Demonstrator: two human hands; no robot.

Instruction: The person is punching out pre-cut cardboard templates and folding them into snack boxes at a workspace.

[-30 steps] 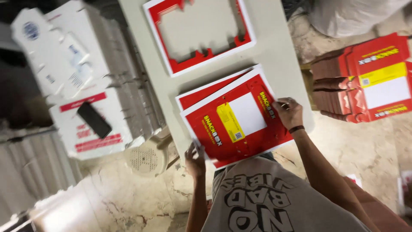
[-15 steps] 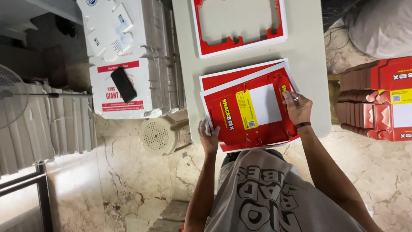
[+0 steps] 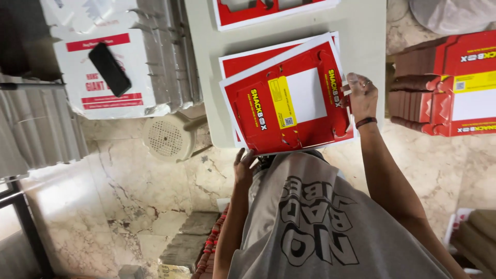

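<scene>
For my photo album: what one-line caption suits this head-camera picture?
Left hand and right hand grip a flat red printed cardboard sheet over a pale table.

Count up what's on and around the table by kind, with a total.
Flat red printed card sheets on the table: 3
Stacks of folded red boxes: 1
Stacks of white flat cartons: 1
Black phones: 1
Total: 6

A pale table [image 3: 361, 31] is seen holding a stack of flat red-and-white box blanks [image 3: 289, 95] (overhanging the near edge a bit). Another red blank [image 3: 268, 11], probably the same kind, is cut off at the top.
</scene>
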